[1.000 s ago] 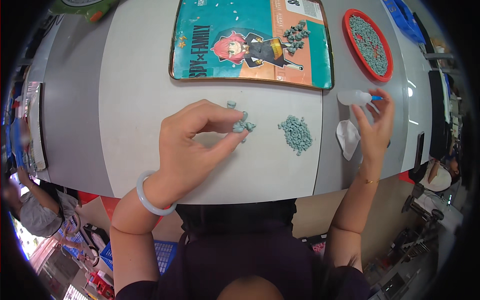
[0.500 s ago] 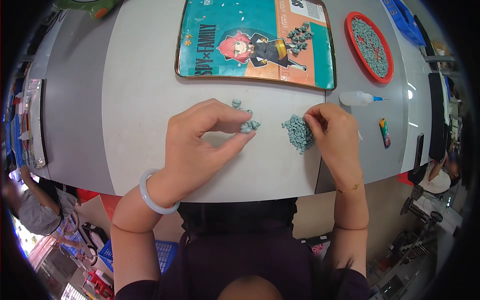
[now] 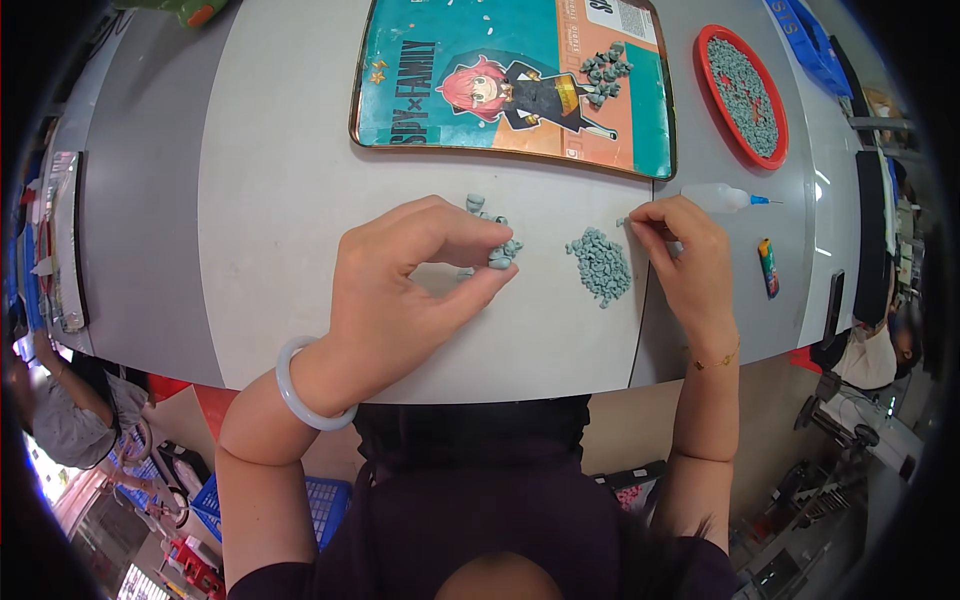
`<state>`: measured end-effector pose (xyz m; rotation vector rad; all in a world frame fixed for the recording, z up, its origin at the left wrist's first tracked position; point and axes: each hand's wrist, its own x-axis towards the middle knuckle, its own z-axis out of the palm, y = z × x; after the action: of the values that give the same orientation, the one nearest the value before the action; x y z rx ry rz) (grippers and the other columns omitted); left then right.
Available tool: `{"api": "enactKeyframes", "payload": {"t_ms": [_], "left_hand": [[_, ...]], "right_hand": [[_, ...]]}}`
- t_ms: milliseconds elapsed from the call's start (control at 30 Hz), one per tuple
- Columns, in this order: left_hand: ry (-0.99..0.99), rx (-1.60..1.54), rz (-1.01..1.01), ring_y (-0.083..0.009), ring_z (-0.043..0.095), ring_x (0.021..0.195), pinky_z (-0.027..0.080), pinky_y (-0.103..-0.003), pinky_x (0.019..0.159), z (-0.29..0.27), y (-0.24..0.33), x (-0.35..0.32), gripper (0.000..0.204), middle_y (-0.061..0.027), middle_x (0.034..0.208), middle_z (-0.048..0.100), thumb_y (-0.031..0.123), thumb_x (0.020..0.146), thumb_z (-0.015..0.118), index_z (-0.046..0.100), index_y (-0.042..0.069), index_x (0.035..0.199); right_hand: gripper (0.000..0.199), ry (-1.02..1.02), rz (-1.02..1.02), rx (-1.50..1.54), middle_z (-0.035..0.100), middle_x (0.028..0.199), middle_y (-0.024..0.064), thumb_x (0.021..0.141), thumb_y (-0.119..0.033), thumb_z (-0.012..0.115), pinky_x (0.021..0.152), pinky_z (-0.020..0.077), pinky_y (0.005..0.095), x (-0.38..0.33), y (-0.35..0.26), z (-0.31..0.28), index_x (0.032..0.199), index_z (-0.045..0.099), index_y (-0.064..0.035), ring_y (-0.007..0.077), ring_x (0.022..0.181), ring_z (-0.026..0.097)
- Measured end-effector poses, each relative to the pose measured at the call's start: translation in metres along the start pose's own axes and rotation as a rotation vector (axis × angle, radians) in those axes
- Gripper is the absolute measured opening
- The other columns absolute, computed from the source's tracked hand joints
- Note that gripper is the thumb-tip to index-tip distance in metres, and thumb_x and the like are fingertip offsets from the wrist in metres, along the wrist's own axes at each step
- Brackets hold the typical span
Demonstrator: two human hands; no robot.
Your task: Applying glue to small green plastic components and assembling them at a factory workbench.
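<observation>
Bench, white panel between grey sections. Left hand, pale bangle at wrist: thumb and forefinger curved round a cluster of blue-green pieces, gripping it above the white panel. Behind: printed tray with cartoon figure, a loose group of larger pieces at its right. Small heap of blue-green chips, on the white panel between the hands. Right hand: fingertips pinched on one chip. Bottle, translucent, blue needle tip. Red dish, chip-filled. Small multicoloured tube.
</observation>
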<state>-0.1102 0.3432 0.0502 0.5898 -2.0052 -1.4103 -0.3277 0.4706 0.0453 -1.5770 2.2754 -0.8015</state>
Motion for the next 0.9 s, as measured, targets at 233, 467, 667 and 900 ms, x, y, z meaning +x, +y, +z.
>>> {"api": "enactKeyframes", "payload": {"t_ms": [233, 467, 667, 900], "left_hand": [[0.002, 0.010, -0.007, -0.0150, 0.063, 0.066, 0.050, -0.023, 0.059, 0.000, 0.002, 0.001, 0.018, -0.0083, 0.077, 0.062, -0.003, 0.067, 0.068, 0.064, 0.000, 0.084], [-0.004, 0.032, 0.003, -0.0151, 0.064, 0.066, 0.049, -0.023, 0.059, 0.001, -0.002, 0.001, 0.017, -0.0078, 0.077, 0.063, -0.002, 0.067, 0.069, 0.064, 0.001, 0.083], [-0.057, 0.020, -0.069, -0.0148, 0.062, 0.075, 0.053, -0.025, 0.068, -0.002, 0.003, -0.001, 0.022, -0.0091, 0.082, 0.061, -0.007, 0.067, 0.068, 0.063, -0.001, 0.087], [-0.061, 0.018, -0.059, -0.0147, 0.062, 0.075, 0.053, -0.024, 0.068, -0.002, 0.001, -0.002, 0.022, -0.0093, 0.082, 0.061, -0.007, 0.067, 0.068, 0.062, -0.001, 0.087]], "right_hand": [[0.010, -0.039, -0.059, -0.026, 0.058, 0.073, 0.0081, 0.072, 0.005, 0.061, 0.060, 0.0467, 0.0258, 0.003, 0.000, -0.001, 0.080, 0.059, 0.0007, 0.0183, 0.066, 0.058], [0.012, 0.055, -0.164, -0.033, 0.055, 0.072, 0.0064, 0.068, 0.004, 0.065, 0.059, 0.0446, 0.0275, -0.001, -0.012, 0.010, 0.078, 0.060, -0.0017, 0.0191, 0.066, 0.056], [0.014, -0.007, -0.290, -0.148, 0.052, 0.069, 0.0043, 0.063, -0.001, 0.068, 0.056, 0.0398, 0.0310, -0.006, -0.037, 0.018, 0.075, 0.062, -0.0052, 0.0205, 0.065, 0.048], [0.014, -0.031, -0.297, -0.149, 0.051, 0.068, 0.0036, 0.064, -0.002, 0.069, 0.056, 0.0396, 0.0309, -0.010, -0.036, 0.026, 0.075, 0.062, -0.0054, 0.0203, 0.065, 0.048]]}}
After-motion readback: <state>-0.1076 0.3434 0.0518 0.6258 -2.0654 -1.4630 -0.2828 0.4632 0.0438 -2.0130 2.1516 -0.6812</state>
